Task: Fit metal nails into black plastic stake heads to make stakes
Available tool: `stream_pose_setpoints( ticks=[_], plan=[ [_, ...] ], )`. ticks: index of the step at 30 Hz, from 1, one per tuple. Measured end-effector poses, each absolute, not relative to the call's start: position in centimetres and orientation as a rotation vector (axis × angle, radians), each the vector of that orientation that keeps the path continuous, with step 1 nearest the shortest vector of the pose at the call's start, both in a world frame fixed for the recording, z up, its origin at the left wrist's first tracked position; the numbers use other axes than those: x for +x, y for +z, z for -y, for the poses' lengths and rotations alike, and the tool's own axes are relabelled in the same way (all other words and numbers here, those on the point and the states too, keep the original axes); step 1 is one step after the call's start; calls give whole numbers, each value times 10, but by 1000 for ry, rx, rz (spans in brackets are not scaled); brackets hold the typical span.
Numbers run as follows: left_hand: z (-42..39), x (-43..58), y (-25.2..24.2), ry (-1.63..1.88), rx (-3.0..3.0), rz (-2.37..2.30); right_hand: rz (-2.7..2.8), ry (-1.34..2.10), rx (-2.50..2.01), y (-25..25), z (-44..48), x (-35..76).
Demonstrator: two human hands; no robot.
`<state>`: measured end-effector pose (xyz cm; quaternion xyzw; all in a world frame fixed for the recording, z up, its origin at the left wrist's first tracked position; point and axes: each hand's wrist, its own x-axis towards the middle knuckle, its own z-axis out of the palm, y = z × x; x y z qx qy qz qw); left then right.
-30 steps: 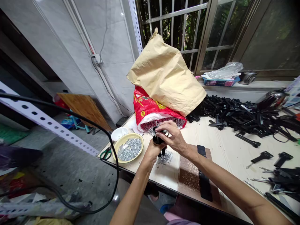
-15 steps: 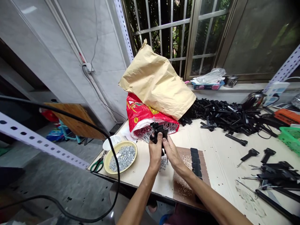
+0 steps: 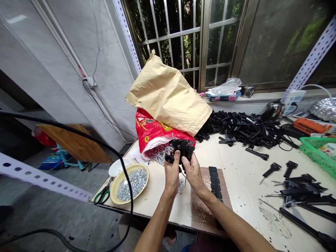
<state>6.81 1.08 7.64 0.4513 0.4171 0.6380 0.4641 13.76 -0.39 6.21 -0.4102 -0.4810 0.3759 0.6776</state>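
Close together over the front of the table, both my hands are closed on black plastic parts (image 3: 183, 145). My left hand (image 3: 172, 175) grips the left side with its thumb on top. On the right side, my right hand (image 3: 194, 175) presses with its thumb. Long screws poke out above and below the parts; how many pieces are held I cannot tell. Just behind the hands, a red sack (image 3: 149, 127) spills long screws (image 3: 160, 154). Below them lies a small heap of metal bits (image 3: 180, 186), partly hidden by the left wrist.
A yellow bowl (image 3: 112, 194) of small metal pieces and green-handled scissors (image 3: 102, 196) sit left. Right of my hands, black pads (image 3: 215, 180) lie on a brown board (image 3: 225, 185). Black parts (image 3: 244, 129) pile up behind; screwdrivers (image 3: 301, 220) lie right. A black cable (image 3: 123, 161) hangs in front.
The held black parts have spread wider and tilted to the right between my hands. My view has turned slightly to the right, so the table appears shifted left.
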Motion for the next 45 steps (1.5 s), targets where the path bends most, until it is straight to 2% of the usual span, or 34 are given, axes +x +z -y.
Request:
stream_pose_setpoints(
  ticks=[6,19,28,32,36,42,45],
  plan=[
    [-14,66,77,1536,1106,-932,1178,529,-1092,39,1,146],
    [-12,61,80,1551,922,-981,1023,706,-1201,59,13,176],
    [-68,103,63,1168,1127,-892,701,1004,-920,54,-44,195],
    [-95,124,53,949,1358,-786,496,1127,-868,40,-66,205],
    [-118,130,42,727,1634,-724,535,1212,-806,20,-79,220],
    [-155,160,24,525,2055,-934,341,790,-1125,-5,-109,231],
    [-165,178,12,469,2126,-965,268,716,-1254,-18,-116,236]
  ],
)
